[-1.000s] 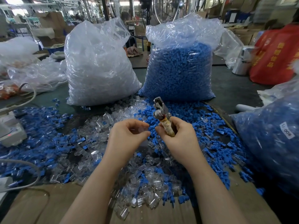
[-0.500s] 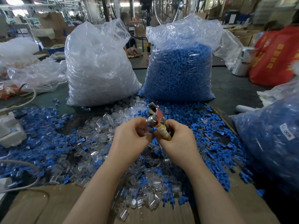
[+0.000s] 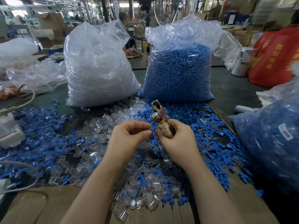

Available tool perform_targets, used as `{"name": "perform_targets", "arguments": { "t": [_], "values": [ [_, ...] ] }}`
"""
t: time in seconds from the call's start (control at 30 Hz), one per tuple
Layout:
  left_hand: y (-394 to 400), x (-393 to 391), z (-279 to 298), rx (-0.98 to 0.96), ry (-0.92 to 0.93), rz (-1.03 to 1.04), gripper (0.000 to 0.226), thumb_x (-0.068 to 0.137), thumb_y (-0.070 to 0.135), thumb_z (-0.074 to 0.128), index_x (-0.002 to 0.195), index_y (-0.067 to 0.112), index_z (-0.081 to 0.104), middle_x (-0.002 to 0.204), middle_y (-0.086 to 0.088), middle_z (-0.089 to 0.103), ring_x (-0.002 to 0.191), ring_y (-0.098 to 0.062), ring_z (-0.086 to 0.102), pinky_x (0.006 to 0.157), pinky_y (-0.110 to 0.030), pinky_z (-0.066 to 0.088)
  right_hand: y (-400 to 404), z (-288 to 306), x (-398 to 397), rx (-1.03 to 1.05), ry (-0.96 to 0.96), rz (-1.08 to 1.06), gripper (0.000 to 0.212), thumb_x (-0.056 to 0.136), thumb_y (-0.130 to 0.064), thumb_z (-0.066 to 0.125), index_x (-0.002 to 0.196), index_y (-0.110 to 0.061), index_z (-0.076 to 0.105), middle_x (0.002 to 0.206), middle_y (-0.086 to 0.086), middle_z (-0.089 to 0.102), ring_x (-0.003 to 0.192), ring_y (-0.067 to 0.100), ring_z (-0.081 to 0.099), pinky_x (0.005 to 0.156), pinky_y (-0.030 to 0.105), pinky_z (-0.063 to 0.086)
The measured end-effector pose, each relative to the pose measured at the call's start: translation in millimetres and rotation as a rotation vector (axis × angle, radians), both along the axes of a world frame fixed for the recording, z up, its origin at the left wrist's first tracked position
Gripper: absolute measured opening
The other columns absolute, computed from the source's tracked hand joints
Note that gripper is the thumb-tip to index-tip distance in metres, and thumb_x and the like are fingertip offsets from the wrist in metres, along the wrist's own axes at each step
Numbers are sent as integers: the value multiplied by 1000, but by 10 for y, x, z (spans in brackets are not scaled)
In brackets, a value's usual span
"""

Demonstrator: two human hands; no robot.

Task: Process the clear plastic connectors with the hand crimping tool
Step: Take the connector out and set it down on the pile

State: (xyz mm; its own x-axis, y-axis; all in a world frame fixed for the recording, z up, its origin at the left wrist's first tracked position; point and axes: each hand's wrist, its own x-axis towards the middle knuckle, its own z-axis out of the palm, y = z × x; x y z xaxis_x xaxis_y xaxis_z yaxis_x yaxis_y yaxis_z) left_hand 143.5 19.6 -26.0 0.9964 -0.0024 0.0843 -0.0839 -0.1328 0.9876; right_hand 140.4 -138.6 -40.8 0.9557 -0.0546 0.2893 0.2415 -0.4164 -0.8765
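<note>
My right hand (image 3: 176,141) grips the crimping tool (image 3: 159,116) by its tape-wrapped handle, metal head pointing up and away. My left hand (image 3: 127,136) is beside it, fingers curled with fingertips pinched together just left of the tool's handle; a small clear connector seems to be between them, but it is hard to make out. Loose clear plastic connectors (image 3: 97,126) and blue pieces (image 3: 207,136) cover the table under and around both hands.
A big bag of clear connectors (image 3: 98,67) and a big bag of blue pieces (image 3: 179,70) stand behind the pile. Another blue-filled bag (image 3: 271,139) is at right. A white device (image 3: 9,133) with cables sits at left. Cardboard (image 3: 40,206) lies at the near edge.
My left hand moved in until its fingertips met the right hand at the tool. The tool tilted left, then came back nearly upright.
</note>
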Motion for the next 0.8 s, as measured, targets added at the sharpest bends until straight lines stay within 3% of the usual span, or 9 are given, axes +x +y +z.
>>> {"name": "perform_targets", "arguments": {
  "t": [0.07,0.17,0.33,0.67,0.8],
  "values": [
    [-7,-2,-4,-39,1,-2,19,80,5,77,88,22,76,84,-1,77,82,-16,74,74,-24,59,-2,7,-1,43,4,25,19,89,-27,69,73,-22,60,63,-11,58,53,5,46,49,26,40],
    [-13,-4,4,-100,-5,-2,19,79,6,77,85,24,78,86,-2,77,83,-16,74,75,-24,59,-8,22,10,112,24,40,13,90,-23,69,78,-20,64,70,0,61,55,3,48,53,29,44],
    [-39,-19,25,-134,-24,3,19,78,7,78,83,25,78,87,-2,77,85,-16,74,76,-23,58,-5,36,8,147,19,34,14,90,-24,69,78,-22,63,59,-14,57,52,1,47,49,16,40],
    [-57,-28,39,-225,-19,-50,24,67,19,77,91,18,77,91,-5,77,87,-18,73,76,-21,57,-1,63,-6,233,1,34,15,89,-20,71,76,-22,65,62,-3,59,56,3,49,53,17,44],
    [-32,-23,36,-215,-18,-66,20,72,13,77,91,19,77,91,-5,77,88,-18,73,77,-22,57,5,59,4,211,-4,46,16,89,-19,71,76,-26,64,63,-15,62,57,-1,54,55,12,45]
  ]
}}
